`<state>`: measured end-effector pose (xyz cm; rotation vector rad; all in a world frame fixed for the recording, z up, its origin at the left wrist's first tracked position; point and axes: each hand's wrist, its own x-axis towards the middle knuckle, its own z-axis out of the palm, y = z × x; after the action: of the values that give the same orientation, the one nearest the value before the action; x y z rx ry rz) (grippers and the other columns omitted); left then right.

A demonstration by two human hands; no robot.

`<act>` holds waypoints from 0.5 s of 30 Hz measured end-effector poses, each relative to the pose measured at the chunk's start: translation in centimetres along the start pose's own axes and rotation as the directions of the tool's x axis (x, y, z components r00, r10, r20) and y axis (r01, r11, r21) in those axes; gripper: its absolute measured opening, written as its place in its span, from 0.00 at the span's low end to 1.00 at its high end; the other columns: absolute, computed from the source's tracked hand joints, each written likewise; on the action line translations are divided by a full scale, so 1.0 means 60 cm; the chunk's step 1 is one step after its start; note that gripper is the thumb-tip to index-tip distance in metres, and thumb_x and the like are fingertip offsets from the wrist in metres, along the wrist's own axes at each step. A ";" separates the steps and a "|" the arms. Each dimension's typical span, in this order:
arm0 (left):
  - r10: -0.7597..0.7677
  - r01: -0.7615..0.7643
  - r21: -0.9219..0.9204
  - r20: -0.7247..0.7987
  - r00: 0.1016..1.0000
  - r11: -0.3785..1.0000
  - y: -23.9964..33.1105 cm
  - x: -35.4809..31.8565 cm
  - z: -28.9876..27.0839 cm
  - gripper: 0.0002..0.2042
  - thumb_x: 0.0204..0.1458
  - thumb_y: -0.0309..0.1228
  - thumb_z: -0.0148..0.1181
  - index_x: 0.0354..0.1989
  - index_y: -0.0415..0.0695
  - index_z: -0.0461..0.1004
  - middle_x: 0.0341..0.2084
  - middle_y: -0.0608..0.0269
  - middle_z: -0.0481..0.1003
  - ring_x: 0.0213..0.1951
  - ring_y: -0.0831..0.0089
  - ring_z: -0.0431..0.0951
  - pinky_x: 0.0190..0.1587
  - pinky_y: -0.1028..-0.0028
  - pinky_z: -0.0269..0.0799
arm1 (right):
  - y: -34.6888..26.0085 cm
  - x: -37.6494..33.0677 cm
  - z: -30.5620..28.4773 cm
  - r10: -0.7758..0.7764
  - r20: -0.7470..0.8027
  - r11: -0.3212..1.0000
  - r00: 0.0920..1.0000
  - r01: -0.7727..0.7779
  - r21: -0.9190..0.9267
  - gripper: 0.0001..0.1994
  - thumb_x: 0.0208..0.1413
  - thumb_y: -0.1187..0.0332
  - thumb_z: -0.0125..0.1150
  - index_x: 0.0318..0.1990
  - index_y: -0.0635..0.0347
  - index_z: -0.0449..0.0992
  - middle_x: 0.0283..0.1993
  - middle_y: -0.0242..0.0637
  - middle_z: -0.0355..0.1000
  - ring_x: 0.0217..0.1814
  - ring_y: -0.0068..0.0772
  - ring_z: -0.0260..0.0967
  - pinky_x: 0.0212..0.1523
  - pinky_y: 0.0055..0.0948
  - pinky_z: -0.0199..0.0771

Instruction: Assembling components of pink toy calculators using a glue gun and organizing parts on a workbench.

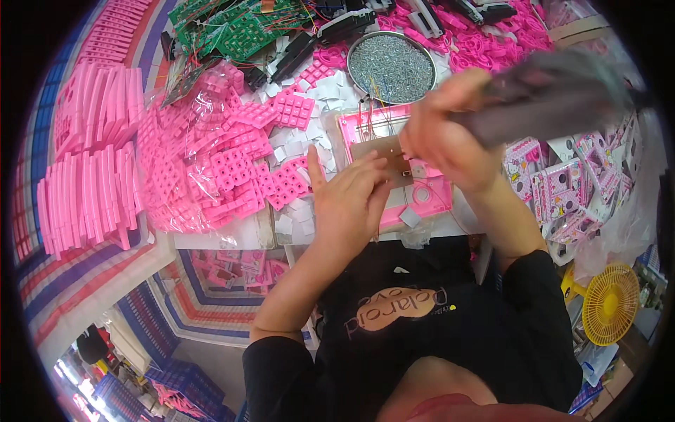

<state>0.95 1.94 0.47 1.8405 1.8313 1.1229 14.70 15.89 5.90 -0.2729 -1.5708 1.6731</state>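
Crowding worktop (256, 236): pink casing (437, 201), keypads (292, 111) & screw bowl (349, 69), yel. fan (612, 304) R.

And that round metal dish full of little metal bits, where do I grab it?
Best, I'd say, to take the metal dish by opposite sides of its rim, coming from left and right. It's round, open-topped and full of loose bits, so keep it level. The pink case sits close to its near edge, leaving less room there.
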 end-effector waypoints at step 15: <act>-0.034 0.096 -0.354 0.177 0.984 0.930 -0.019 0.174 -0.035 0.10 0.51 0.35 0.69 0.39 0.45 0.82 0.37 0.62 0.81 0.41 0.65 0.82 0.61 0.40 0.60 | -0.018 -0.011 -0.011 -0.121 -0.078 0.971 0.990 0.134 0.197 0.14 0.61 0.71 0.62 0.51 0.59 0.65 0.23 0.32 0.64 0.22 0.24 0.62 0.25 0.28 0.67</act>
<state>-2.65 11.33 4.20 1.5956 1.4651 1.1512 15.96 15.84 6.51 -0.1180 -1.3293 1.6900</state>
